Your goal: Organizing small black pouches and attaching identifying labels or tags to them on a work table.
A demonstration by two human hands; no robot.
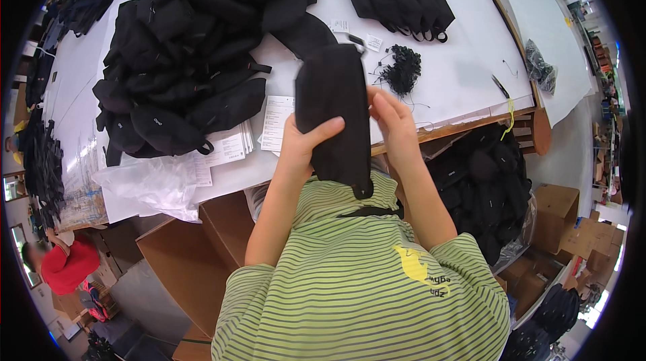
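Note:
A long black fabric pouch [331, 105] is held up in front of my chest, at the table's near edge. My left hand [306, 142] grips its left side, thumb lying flat across the front and the other fingers hidden behind. At the pouch's right edge my right hand [393, 122] has its fingers bent and pressed together on the side; the fingertips are partly hidden. A small dark tab [363, 191] sticks out at the pouch's lower end. Just beyond it lies another black pouch [306, 32], partly covered.
A big heap of black pouches [182, 45] fills the table's left, beside printed cards [277, 119] and clear plastic [158, 183]. Several pouches [400, 1] lie in a row at the back, near tangled black cords [402, 68]. Below right sits a bag of pouches [481, 186]; cardboard boxes [192, 253] stand below left.

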